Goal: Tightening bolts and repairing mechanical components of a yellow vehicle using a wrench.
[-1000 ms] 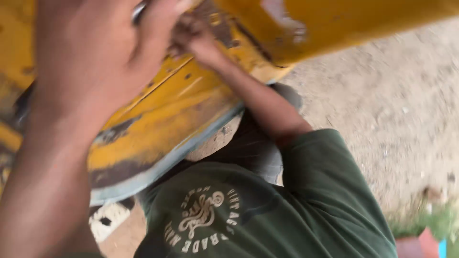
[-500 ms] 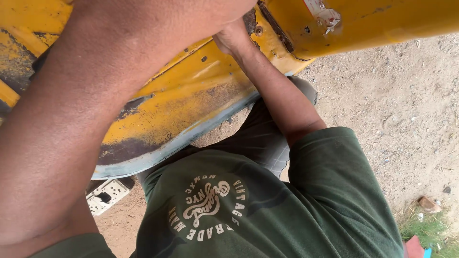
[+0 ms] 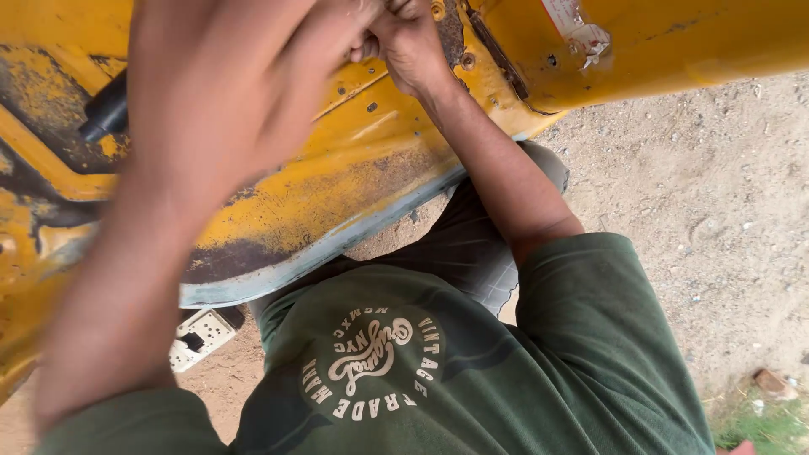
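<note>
Both hands raised against the yellow panel (image 3: pixel 371 160), a worn, rust-patched sheet-metal body part w/ a pale grey-blue lower edge. Left hand (image 3: pixel 227 93) is large in view and motion-blurred; its fingers curl inward toward the right hand's, but whether they clamp anything cannot be told. Right hand (image 3: pixel 413 42) sits just beside them at the panel's upper part, fingers (image 3: pixel 396 21) bunched narrow and pressed to the metal; what they pinch, if anything, is hidden. Just right of those fingers: a rusty seam w/ small holes (image 3: pixel 466 61), and further right a torn white sticker (image 3: pixel 581 29). Well left of the fingers, a black cylindrical stub (image 3: pixel 105 109) protrudes from the panel. Below the hands: person's green shirt (image 3: pixel 472 371) w/ a round white print, grey trousers (image 3: pixel 472 244), sandy ground (image 3: pixel 699 211). A white socket block (image 3: pixel 200 335) lies on the ground under the panel's edge.
</note>
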